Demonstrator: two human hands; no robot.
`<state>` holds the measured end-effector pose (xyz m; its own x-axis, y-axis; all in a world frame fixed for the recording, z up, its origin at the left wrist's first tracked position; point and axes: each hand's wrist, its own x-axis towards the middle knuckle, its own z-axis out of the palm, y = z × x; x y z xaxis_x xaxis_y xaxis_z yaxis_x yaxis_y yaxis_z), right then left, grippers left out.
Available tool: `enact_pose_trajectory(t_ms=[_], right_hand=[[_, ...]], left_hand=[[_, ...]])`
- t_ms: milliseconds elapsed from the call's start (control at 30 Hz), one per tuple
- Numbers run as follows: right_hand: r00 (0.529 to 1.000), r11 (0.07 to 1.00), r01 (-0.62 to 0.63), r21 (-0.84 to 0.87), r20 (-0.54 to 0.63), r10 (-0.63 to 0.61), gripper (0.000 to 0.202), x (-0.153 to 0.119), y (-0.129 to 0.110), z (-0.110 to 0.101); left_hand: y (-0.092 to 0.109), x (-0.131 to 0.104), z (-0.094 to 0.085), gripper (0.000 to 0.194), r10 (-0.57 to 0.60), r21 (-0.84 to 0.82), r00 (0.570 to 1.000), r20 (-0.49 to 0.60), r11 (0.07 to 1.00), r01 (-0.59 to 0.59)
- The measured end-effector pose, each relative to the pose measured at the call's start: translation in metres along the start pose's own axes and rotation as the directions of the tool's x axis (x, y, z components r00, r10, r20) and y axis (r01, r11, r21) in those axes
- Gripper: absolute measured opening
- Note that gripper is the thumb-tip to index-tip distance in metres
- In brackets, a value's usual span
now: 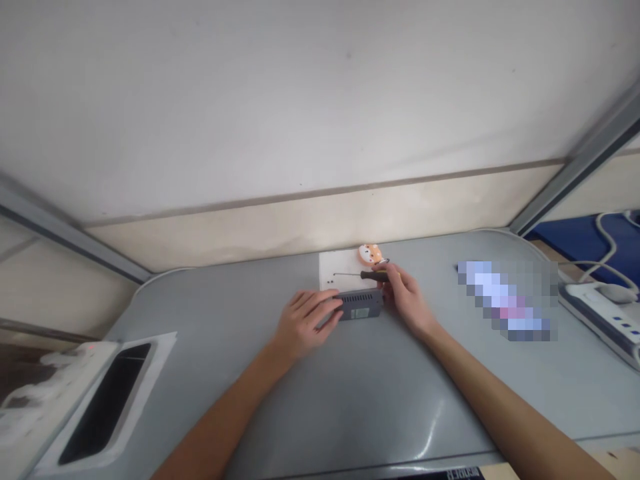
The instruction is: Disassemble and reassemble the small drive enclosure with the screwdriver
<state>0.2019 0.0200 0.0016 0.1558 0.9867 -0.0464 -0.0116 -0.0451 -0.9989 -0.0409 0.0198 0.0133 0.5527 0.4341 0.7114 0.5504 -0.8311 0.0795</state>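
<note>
A small dark grey box (367,298) with a row of vent slots and a pale label stands tilted on the grey table. My left hand (307,319) grips its left end, fingers over the top edge. In my right hand (407,300) is a screwdriver (373,275) with a dark handle, its thin shaft pointing left above a white sheet (345,262). The lower fingers of that hand are at the box's right end. Tiny dark screws (330,282) lie on the sheet, near the screwdriver's tip. Whether the tip carries a screw is too small to tell.
Behind the screwdriver sits an orange-and-white animal-faced case (370,254) with a clip. A black phone (107,403) lies at the left beside a white power strip (75,393). To the right are a blurred-out object (505,300) and another power strip (603,320) with cables.
</note>
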Motion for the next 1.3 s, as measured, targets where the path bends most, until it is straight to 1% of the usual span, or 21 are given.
enact_pose_trajectory(t_ms=[100, 200, 267, 333, 467, 600, 700, 867, 1133, 1300], right_hand=[[0.996, 0.99, 0.007, 0.141, -0.089, 0.006, 0.049, 0.006, 0.0, -0.005], [0.981, 0.935, 0.011, 0.354, -0.185, 0.059, 0.045, 0.013, -0.002, -0.013], [0.971, 0.885, 0.001, 0.465, -0.213, 0.111, 0.042, 0.016, -0.005, -0.019], [0.968, 0.854, -0.014, 0.52, -0.209, 0.142, 0.04, 0.018, -0.008, -0.024], [0.969, 0.854, -0.049, 0.517, -0.183, 0.166, 0.042, 0.018, -0.011, -0.027], [0.966, 0.893, -0.073, 0.445, -0.19, 0.174, 0.042, 0.018, -0.008, -0.025], [0.967, 0.911, -0.061, 0.409, -0.204, 0.156, 0.041, 0.018, -0.006, -0.024], [0.97, 0.908, -0.044, 0.417, -0.199, 0.139, 0.04, 0.017, -0.007, -0.024], [0.97, 0.908, -0.034, 0.417, -0.205, 0.13, 0.04, 0.018, -0.007, -0.025], [0.972, 0.897, -0.036, 0.44, -0.191, 0.133, 0.04, 0.019, -0.006, -0.024]], left_hand=[[0.0, 0.0, -0.001, 0.023, -0.009, -0.036, 1.0, 0.01, 0.999, 0.009], [-0.001, 0.002, -0.005, 0.024, -0.021, -0.043, 1.0, 0.017, 0.999, 0.021], [-0.004, 0.003, -0.009, 0.021, -0.039, -0.041, 0.999, 0.019, 0.998, 0.04], [-0.007, 0.004, -0.013, 0.019, -0.056, -0.038, 0.998, 0.016, 0.998, 0.057], [-0.008, 0.003, -0.013, 0.016, -0.069, -0.03, 0.998, 0.012, 0.997, 0.069], [-0.004, 0.002, -0.005, 0.022, -0.019, 0.022, 1.0, -0.005, 1.0, 0.019], [-0.001, 0.001, 0.0, 0.024, 0.011, 0.054, 1.0, 0.008, 0.998, -0.011], [0.003, 0.002, 0.003, 0.023, 0.033, 0.066, 0.999, -0.004, 0.997, -0.032], [0.014, 0.003, 0.005, 0.029, 0.028, 0.091, 0.998, 0.064, 0.995, -0.034], [0.015, 0.001, 0.01, 0.034, 0.022, 0.094, 0.996, 0.089, 0.995, -0.031]])
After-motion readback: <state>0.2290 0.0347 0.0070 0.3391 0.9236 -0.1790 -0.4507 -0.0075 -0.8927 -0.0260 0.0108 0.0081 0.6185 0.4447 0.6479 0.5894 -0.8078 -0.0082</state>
